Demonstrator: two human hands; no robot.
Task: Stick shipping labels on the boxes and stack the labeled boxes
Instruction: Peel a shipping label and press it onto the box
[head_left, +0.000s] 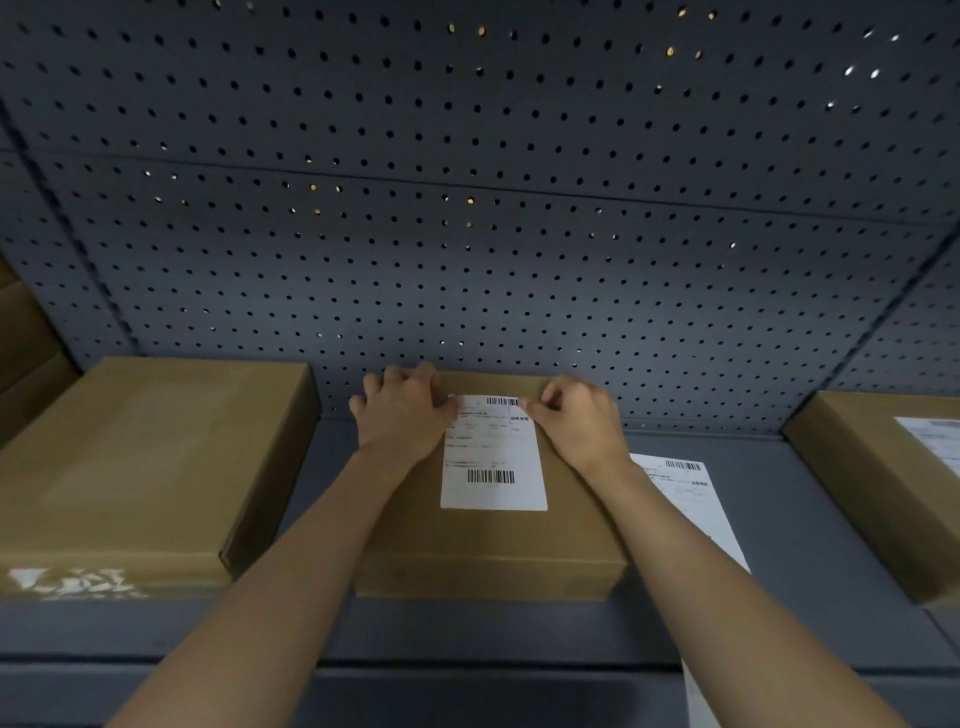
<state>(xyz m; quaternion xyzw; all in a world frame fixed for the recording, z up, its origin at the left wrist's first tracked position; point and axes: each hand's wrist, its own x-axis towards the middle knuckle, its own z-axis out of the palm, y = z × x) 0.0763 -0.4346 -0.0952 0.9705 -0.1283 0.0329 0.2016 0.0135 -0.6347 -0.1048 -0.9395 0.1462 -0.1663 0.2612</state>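
My left hand (402, 410) and right hand (576, 421) each pinch a top corner of the label (493, 467), flat on the box (493, 545) beneath them. It's thin, floppy paper (likely creases), so I'd hold it by the corners.

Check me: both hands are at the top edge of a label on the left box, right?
Not quite. The left hand and right hand are at the top edge of the label, but it lies on the middle box, not the left box, whose top is bare. The head view shows it.
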